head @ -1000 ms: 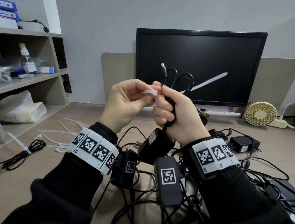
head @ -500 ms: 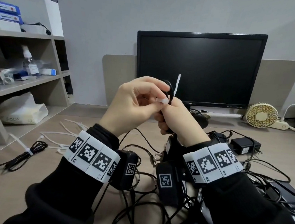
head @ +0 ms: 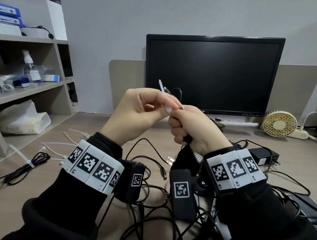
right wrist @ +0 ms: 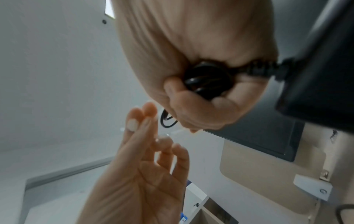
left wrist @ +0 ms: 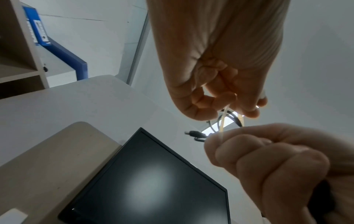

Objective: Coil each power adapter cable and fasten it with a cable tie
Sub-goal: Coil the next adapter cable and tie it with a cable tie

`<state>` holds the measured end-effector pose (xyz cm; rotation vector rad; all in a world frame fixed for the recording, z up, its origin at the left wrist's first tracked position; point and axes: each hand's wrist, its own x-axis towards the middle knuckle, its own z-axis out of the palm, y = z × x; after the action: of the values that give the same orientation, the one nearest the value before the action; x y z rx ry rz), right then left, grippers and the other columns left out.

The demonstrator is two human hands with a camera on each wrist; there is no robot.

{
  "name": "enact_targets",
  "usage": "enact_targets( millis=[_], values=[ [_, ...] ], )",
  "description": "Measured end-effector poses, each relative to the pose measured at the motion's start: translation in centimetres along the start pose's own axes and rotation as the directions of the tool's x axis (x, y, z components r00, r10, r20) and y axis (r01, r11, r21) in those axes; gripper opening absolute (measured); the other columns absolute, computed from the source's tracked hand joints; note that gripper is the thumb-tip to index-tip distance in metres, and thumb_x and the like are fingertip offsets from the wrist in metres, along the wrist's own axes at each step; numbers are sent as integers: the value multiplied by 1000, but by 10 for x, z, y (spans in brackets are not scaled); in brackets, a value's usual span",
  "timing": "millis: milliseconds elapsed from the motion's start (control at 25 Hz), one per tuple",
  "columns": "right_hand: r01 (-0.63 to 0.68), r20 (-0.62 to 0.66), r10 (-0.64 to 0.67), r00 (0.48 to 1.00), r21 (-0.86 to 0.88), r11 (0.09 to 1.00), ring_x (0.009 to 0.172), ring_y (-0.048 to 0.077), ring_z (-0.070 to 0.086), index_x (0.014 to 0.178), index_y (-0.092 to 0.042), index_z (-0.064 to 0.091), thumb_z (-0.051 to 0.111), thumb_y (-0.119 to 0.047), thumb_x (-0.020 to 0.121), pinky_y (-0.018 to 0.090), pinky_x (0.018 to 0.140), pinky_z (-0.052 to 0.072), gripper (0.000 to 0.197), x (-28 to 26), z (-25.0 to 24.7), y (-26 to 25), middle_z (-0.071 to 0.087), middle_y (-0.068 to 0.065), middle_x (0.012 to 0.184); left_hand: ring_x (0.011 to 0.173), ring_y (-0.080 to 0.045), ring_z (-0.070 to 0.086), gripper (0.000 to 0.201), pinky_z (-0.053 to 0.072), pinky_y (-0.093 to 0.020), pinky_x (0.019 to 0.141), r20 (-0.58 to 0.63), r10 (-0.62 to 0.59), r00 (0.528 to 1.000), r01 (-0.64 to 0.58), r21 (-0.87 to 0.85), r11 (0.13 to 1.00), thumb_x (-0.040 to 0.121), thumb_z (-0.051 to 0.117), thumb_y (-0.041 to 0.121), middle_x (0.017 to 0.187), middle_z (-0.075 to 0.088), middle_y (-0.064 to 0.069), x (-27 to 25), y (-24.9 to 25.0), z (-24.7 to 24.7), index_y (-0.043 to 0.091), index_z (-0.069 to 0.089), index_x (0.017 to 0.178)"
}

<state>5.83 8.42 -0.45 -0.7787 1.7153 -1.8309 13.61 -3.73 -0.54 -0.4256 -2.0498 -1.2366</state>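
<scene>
My right hand point(head: 180, 120) grips a coiled black adapter cable point(right wrist: 208, 81) in its fist. The adapter's black body point(head: 184, 156) hangs under that wrist, and one cable loop point(head: 177, 92) sticks out above the fist. My left hand point(head: 167, 106) pinches a white cable tie point(head: 162, 86) right against the right fist, with the tie's tail pointing up and left. In the left wrist view the cable tie point(left wrist: 223, 121) runs from my left fingertips point(left wrist: 249, 112) down to the right fist, beside the barrel plug point(left wrist: 193, 134).
Several loose black adapters point(head: 264, 155) and tangled cables point(head: 146, 210) lie on the desk under my wrists. Spare white cable ties point(head: 55, 146) and one tied cable point(head: 29, 163) lie at the left. A monitor point(head: 211, 74), a small fan point(head: 280, 123) and shelves point(head: 22, 88) stand behind.
The tie's tail pointed right, then straight up, and now leans up and left from my left fingers. Both hands have closed together, and less cable loop shows above the right fist.
</scene>
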Motion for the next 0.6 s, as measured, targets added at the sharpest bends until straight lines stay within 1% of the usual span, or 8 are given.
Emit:
enact_targets(
  millis=[80,120,240,320,400,480,560,600],
  values=[
    [24,46,-29,998,104,994,32,1,23,71,-18,44,40,-8,100,14,30,22,31,1,-3,0,32,-11,42,93,-14,68,21,55,-34,83,-13,-40,999,40,-48,998,82,63,6,91,74,5,0,-3,-4,23,72,75],
    [30,75,-41,996,147,989,32,0,23,72,-17,44,41,-7,100,13,30,22,30,1,-5,1,31,-11,42,93,-14,68,21,55,-32,83,-19,-53,998,52,-66,996,82,63,7,92,74,5,0,-5,-7,24,73,75],
    [-10,148,-34,988,283,959,32,0,21,74,-17,44,42,-6,96,12,32,19,24,-1,-7,0,29,-10,45,92,-11,68,13,52,-22,81,-33,-65,997,63,-66,996,83,64,2,90,74,7,-2,-9,-14,14,69,78],
    [-61,161,1,987,369,928,33,1,21,74,-16,44,44,-11,90,13,34,20,17,-2,-8,-2,30,-9,49,93,-11,68,14,51,-21,82,-24,-80,996,80,-38,996,84,65,-1,90,74,6,-2,-11,-19,12,69,78],
    [-87,121,41,992,402,912,33,2,22,76,-16,47,49,-22,92,13,33,21,17,-2,-7,-3,30,-9,49,94,-11,69,14,51,-22,83,10,-89,996,89,-42,995,81,68,1,92,74,5,-3,-11,-20,14,72,76],
    [-62,7,65,998,392,918,32,3,22,81,-16,51,55,-36,94,14,32,21,25,0,-4,0,30,-8,48,97,-14,69,17,53,-26,85,73,-92,993,96,-48,994,77,70,6,94,75,3,-3,-9,-17,21,76,73],
    [0,-145,42,989,282,959,32,5,24,80,-13,54,57,-44,92,17,33,19,34,4,-1,3,35,-4,50,100,-16,69,13,53,-33,91,147,-86,985,89,-17,996,75,73,10,96,75,1,-3,-9,-11,22,76,73],
    [21,-187,21,982,221,975,33,6,25,76,-12,56,59,-47,91,17,35,19,37,5,-1,5,38,-3,51,102,-17,68,8,52,-35,93,166,-85,982,87,-4,996,74,74,13,96,75,0,-3,-9,-9,21,76,74]
  ],
)
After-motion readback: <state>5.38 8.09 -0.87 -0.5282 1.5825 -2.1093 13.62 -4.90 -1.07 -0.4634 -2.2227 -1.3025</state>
